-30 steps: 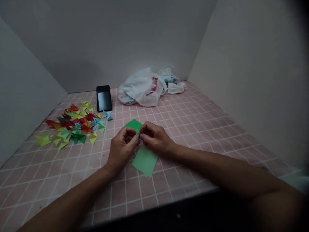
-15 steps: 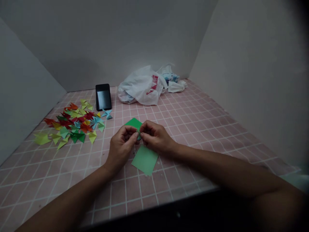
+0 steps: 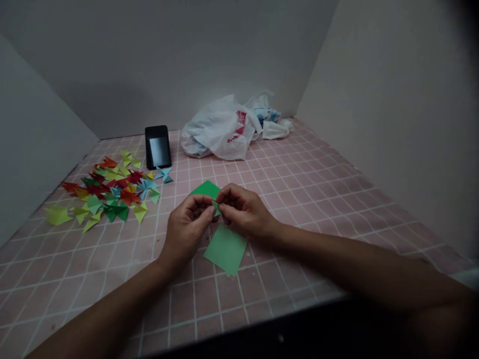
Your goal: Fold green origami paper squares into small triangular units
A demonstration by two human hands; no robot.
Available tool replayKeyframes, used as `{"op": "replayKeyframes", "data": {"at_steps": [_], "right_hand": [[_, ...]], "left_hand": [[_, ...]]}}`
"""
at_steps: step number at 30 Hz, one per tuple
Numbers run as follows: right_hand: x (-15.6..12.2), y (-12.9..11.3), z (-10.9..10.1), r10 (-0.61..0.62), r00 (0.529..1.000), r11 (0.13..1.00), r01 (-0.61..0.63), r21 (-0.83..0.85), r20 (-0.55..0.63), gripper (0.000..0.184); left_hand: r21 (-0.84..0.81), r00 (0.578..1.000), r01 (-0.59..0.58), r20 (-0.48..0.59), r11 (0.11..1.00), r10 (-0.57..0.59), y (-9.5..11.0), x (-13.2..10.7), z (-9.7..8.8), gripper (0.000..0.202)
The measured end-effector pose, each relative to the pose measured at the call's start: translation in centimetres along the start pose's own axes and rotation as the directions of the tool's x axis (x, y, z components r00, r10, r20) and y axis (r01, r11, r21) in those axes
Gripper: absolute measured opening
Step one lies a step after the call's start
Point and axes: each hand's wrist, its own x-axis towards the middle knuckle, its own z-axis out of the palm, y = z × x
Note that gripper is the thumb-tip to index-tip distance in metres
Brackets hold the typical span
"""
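Both hands meet over the middle of the pink-tiled bench (image 3: 299,199). The left hand (image 3: 186,230) and the right hand (image 3: 244,209) pinch a small folded green piece (image 3: 215,204) between thumb and fingertips, fingers narrow and closed on it, held just above the bench.

The piece is thin paper, so it looks very light, limp until creased, and easy to crumple or tear. It is best taken at its folded edges or corners with fingertips only, pressing lightly; a hard squeeze would likely spoil the creases. Most of it is hidden by the fingers, so its exact shape cannot be told.

Under the hands lie two flat squares: a light green sheet (image 3: 225,249) just nearer the person, and a darker green sheet (image 3: 205,189) just beyond the knuckles. Both lie flat on the tiles and would probably need a fingernail under a corner to lift.

To the left, well apart from the hands, spreads a pile of folded paper shapes (image 3: 108,192) in red, yellow, green and blue. A phone (image 3: 157,146) stands upright behind the pile. A white plastic bag (image 3: 220,130) sits at the back of the bench, near the corner of the walls. Nothing stands between the hands and the sheets; the pile is reachable by the left hand without crossing anything.
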Motion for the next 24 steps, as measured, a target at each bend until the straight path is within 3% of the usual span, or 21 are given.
{"op": "replayKeyframes", "data": {"at_steps": [13,20,24], "right_hand": [[-0.02,0.07,-0.12,0.057,0.998,0.998,-0.057,0.037,0.019,0.005],[-0.07,-0.32,-0.05,0.217,0.974,0.939,-0.225,0.261,0.059,0.016],[0.16,-0.42,-0.12,0.281,0.957,0.916,-0.288,0.280,0.066,0.017]], "left_hand": [[-0.008,0.998,0.057,0.009,0.998,-0.057,-0.75,0.16,-0.39,0.015],[0.010,0.997,0.079,0.013,0.997,-0.079,-0.65,-0.14,-0.30,0.018],[0.019,0.997,0.076,0.010,0.997,-0.077,-0.56,-0.21,-0.20,0.018]]}}
